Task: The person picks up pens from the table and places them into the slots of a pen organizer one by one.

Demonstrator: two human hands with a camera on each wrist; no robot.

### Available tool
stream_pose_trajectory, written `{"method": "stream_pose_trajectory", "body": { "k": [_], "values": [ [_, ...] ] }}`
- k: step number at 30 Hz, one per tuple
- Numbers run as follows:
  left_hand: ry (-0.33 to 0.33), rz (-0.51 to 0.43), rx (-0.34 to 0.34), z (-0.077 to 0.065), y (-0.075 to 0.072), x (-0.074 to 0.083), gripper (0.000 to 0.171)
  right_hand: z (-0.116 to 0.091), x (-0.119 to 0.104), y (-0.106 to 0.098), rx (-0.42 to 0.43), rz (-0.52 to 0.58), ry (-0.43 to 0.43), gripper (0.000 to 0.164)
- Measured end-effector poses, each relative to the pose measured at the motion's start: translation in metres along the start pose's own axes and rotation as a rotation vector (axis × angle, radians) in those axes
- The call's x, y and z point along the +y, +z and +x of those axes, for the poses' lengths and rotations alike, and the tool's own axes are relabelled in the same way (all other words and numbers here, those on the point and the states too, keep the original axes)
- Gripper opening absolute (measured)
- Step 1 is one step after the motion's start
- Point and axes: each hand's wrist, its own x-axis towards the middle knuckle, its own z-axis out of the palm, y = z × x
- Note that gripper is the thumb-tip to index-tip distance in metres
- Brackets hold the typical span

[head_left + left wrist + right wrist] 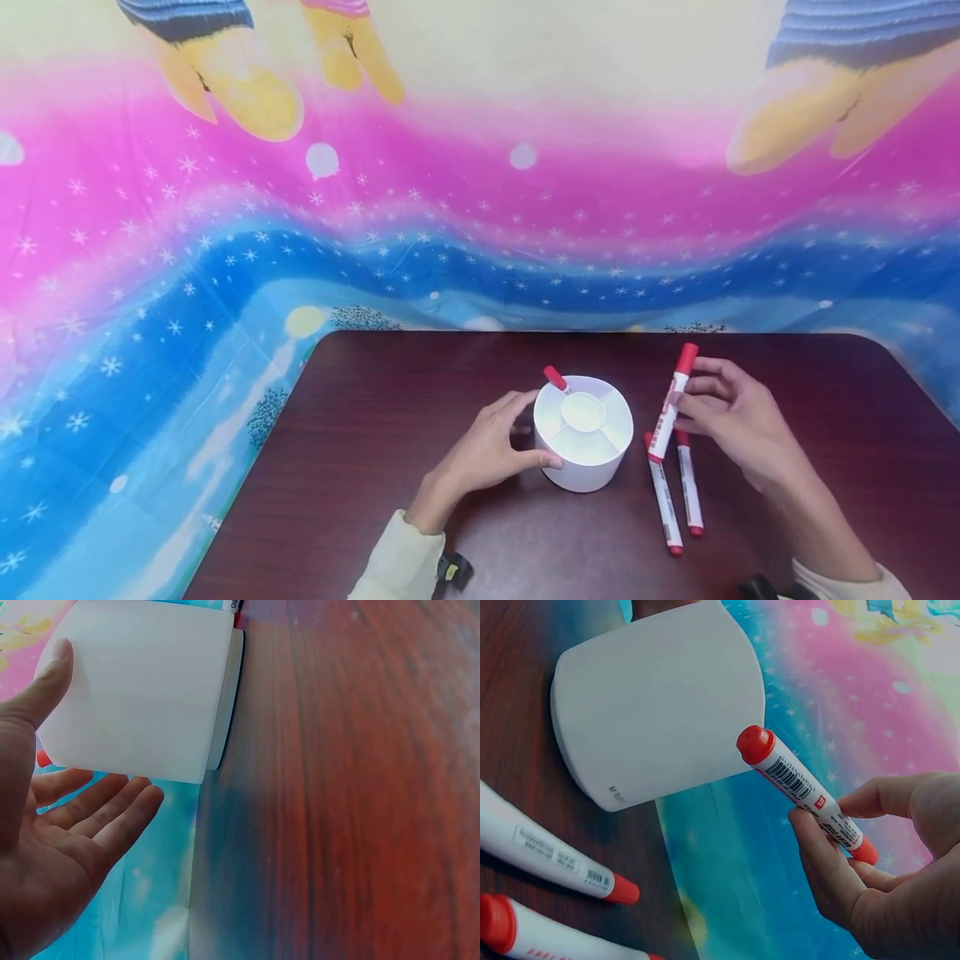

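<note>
A white round desk organizer (585,475) with divided compartments around a central cup stands on the table. My left hand (491,446) holds its left side, thumb near the front rim and fingers toward the back. One red-capped marker (555,377) leans in its back-left compartment. To the right of the organizer, my right hand (738,421) pinches a white marker with red ends (799,784) between thumb and fingers. That marker is raised and tilted, its lower red end beside the organizer wall in the right wrist view.
Two more red-and-white markers lie side by side on the table, a left one (664,508) and a right one (689,492), below the raised marker. The dark wooden table (360,417) ends at a colourful cartoon curtain (450,208) behind it.
</note>
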Motion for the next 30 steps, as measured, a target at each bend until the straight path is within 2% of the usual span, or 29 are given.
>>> {"method": "stream_pose_trajectory", "body": {
  "k": [17, 24, 30],
  "values": [
    [-0.004, -0.004, 0.003, 0.000, 0.000, 0.001, 0.098, 0.003, -0.017, 0.010, 0.019, 0.089, -0.030, 0.064],
    [-0.002, -0.015, -0.001, 0.001, 0.000, 0.001, 0.097, 0.005, -0.024, 0.015, 0.013, 0.061, -0.028, 0.067],
    [-0.005, -0.015, -0.006, 0.001, 0.000, 0.000, 0.097, 0.008, -0.028, 0.020, 0.008, 0.086, -0.030, 0.056]
  ]
}}
